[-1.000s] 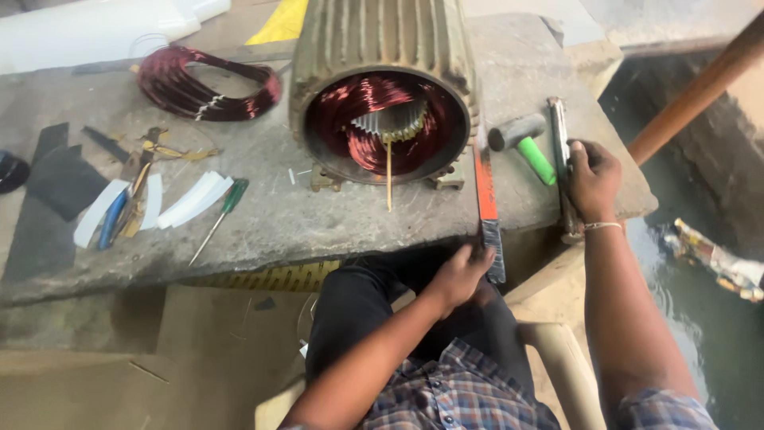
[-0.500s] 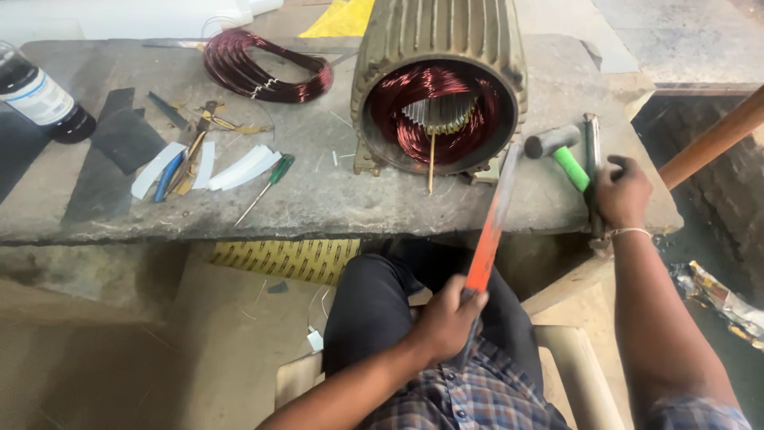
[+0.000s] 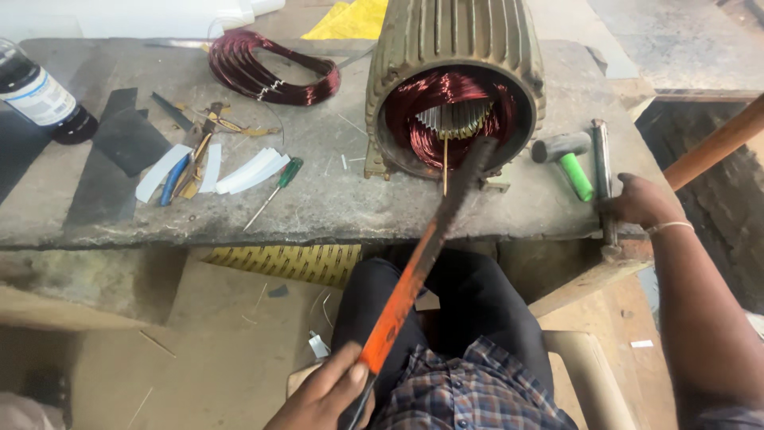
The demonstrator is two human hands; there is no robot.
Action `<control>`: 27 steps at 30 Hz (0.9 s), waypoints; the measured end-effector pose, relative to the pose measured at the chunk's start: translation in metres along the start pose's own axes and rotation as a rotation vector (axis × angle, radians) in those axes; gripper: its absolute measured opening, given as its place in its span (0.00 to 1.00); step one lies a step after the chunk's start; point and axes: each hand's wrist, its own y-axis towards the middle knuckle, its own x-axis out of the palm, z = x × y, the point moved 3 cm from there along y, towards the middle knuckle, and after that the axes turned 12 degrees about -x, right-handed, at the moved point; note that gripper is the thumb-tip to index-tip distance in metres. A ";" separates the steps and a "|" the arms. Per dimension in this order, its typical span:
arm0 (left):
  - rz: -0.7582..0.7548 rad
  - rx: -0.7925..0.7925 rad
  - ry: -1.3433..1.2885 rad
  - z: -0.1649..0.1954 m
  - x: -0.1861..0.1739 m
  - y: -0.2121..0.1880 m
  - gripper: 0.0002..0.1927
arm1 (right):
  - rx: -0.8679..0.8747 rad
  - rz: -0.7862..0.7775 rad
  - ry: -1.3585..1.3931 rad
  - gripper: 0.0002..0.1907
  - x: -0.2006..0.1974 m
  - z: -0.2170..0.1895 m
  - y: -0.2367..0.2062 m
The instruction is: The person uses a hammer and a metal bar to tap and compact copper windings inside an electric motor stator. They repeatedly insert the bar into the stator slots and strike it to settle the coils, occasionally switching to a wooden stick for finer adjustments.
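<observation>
Since the earlier frame, the left hand (image 3: 330,394) has swung its clenched orange blade (image 3: 414,275) up into the motor housing (image 3: 454,87) on the surface (image 3: 318,199). Right hand (image 3: 641,203) grasps a metal bar (image 3: 605,179); packing the windings seems underway, needing careful aim next

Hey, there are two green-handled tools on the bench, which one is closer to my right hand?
The mallet with the thick green handle and dark head, lying just left of your right hand. The slim green-handled screwdriver lies far off, beside the white strips.

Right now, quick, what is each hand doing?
Left hand: closed around the orange end of a long flat bar.
Right hand: resting on the bench edge, touching a grey metal rod.
</observation>
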 end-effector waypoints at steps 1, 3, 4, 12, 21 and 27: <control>0.145 0.342 0.244 0.011 -0.002 0.002 0.19 | 0.034 0.046 0.197 0.41 0.001 0.004 -0.003; -0.026 -0.063 -0.266 0.013 0.007 0.028 0.23 | 0.097 0.134 0.590 0.34 0.003 0.012 -0.011; -0.118 -0.271 -0.518 0.020 0.020 0.046 0.26 | 0.169 0.142 0.873 0.26 0.007 0.016 -0.015; -0.358 -0.400 -1.286 0.113 0.080 0.151 0.24 | 0.223 0.574 1.266 0.06 0.009 0.007 -0.072; -0.368 -0.591 -1.468 0.112 0.091 0.175 0.19 | -0.085 0.457 1.160 0.16 -0.051 0.014 -0.119; -0.530 -0.620 -1.610 0.094 0.108 0.178 0.29 | -0.003 0.222 0.350 0.17 -0.088 -0.083 -0.130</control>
